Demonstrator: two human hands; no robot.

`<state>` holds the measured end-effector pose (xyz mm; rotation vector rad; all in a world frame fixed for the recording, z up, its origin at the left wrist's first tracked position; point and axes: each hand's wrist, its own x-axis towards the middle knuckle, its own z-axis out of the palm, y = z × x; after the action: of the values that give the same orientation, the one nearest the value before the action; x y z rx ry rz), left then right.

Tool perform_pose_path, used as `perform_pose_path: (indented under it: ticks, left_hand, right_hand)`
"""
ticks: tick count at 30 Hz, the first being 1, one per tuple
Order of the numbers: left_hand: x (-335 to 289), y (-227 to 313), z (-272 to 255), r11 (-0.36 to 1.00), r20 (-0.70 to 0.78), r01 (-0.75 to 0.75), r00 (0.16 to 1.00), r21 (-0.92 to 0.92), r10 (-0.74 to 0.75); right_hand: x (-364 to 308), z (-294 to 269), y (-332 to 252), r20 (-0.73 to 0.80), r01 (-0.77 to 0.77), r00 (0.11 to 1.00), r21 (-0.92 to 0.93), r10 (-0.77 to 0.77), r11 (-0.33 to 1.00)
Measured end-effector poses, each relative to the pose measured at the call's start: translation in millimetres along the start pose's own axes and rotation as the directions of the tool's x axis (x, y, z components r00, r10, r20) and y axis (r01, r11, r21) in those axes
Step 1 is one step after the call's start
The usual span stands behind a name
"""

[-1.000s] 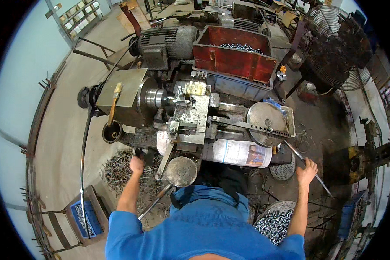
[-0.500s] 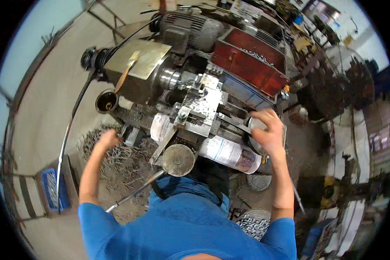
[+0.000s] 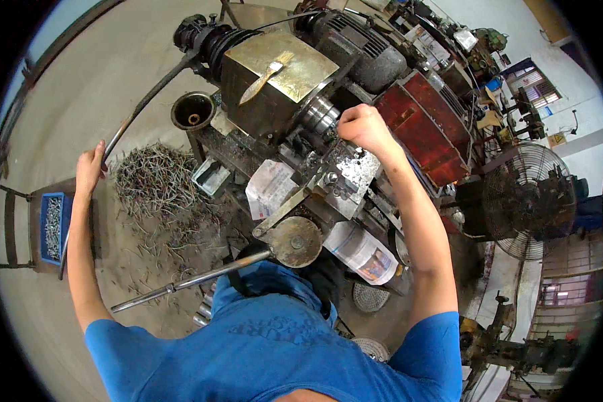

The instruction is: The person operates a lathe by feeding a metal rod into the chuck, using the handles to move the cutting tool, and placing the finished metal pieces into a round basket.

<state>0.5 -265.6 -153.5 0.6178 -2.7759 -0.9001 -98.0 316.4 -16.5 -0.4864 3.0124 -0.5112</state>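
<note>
My left hand (image 3: 90,167), at the far left, is closed round a long metal lever (image 3: 128,122) that slopes down from the back of the lathe head. My right hand (image 3: 365,127) is closed at the front of the shiny spindle chuck (image 3: 319,115). Its fingertips point toward the chuck, and whatever they pinch is hidden. Below that hand lies the cross slide (image 3: 355,175), its top spotted with white and dark grime. A brush (image 3: 261,82) with a wooden handle rests on the brass-coloured cover (image 3: 308,57) of the lathe head.
A round metal pot (image 3: 193,110) hangs beside the lathe, near a heap of metal shavings (image 3: 151,181) on the floor. A blue bin (image 3: 52,228) of small metal parts stands far left. Behind the slide is a red metal box (image 3: 425,127); a large fan (image 3: 526,201) stands right.
My left hand has moved outward from above the shavings onto the lever. My right hand has left the round handwheel at the right and reached forward to the chuck. The view has shifted.
</note>
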Motion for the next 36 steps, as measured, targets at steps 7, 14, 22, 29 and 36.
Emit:
perform_pose_path:
  ticks: [7, 14, 22, 29, 36]
  left_hand:
    - [46, -18, -3, 0.899, -0.204, -0.187, 0.937, 0.395, 0.285]
    - [37, -13, 10, 0.922, -0.238, 0.091, 0.971, 0.376, 0.001]
    - [-104, 112, 34, 0.907, -0.070, 0.026, 0.998, 0.420, 0.004]
    - [-66, 86, 24, 0.869, 0.192, -0.340, 0.938, 0.359, 0.288]
    - [-37, 92, 49, 0.980, 0.343, -0.100, 0.926, -0.172, 0.155]
  right_hand:
    - [-6, 0, 5, -0.014, 0.023, 1.000, 0.155, -0.021, 0.988]
    - [-4, 21, -6, 0.029, 0.177, 0.983, -0.410, -0.181, 0.895]
    - [-4, 21, -14, 0.043, 0.119, 0.993, -0.461, -0.112, 0.879]
    - [-15, 13, -7, -0.177, 0.057, 0.969, -0.522, -0.174, 0.851]
    - [-59, -97, 74, -0.575, -0.078, 0.818, -0.129, -0.010, 0.989]
